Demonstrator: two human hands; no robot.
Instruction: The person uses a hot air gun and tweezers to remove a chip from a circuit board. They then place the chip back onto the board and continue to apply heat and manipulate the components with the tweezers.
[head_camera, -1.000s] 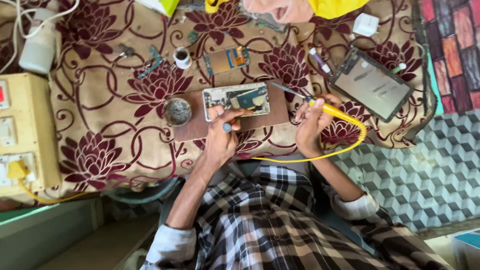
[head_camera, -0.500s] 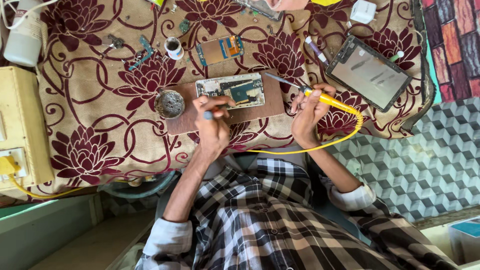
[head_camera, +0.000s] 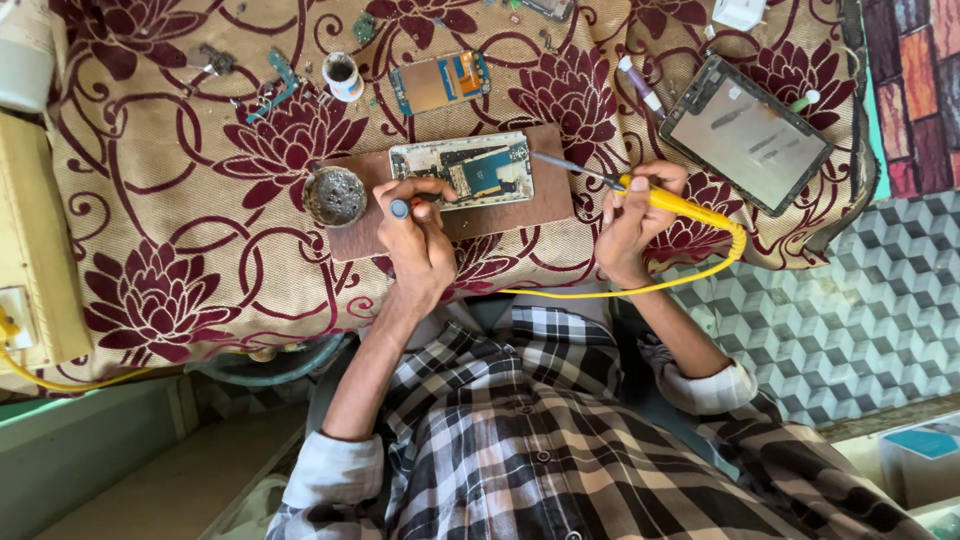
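An opened phone with its circuit board showing (head_camera: 462, 170) lies on a brown wooden board (head_camera: 552, 200). My right hand (head_camera: 632, 220) grips a yellow-handled soldering iron (head_camera: 680, 207), its metal tip pointing at the phone's right edge. My left hand (head_camera: 418, 235) rests on the board just below the phone and pinches a thin pen-like tool with a blue-grey end (head_camera: 400, 208). A yellow cord (head_camera: 620, 290) runs from the iron along the table's edge.
A round tin of dark paste (head_camera: 334, 195) sits on the board's left end. Farther off lie a small circuit board (head_camera: 440, 82), a white cup (head_camera: 342, 75), a tablet frame (head_camera: 748, 132), pens (head_camera: 640, 84) and small parts on the floral cloth (head_camera: 180, 230). A yellow box (head_camera: 40, 250) stands left.
The view has shifted, so the table now sits lower and larger in frame. My right hand has swung the iron's tip toward the phone. My left hand stays by the phone's lower edge.
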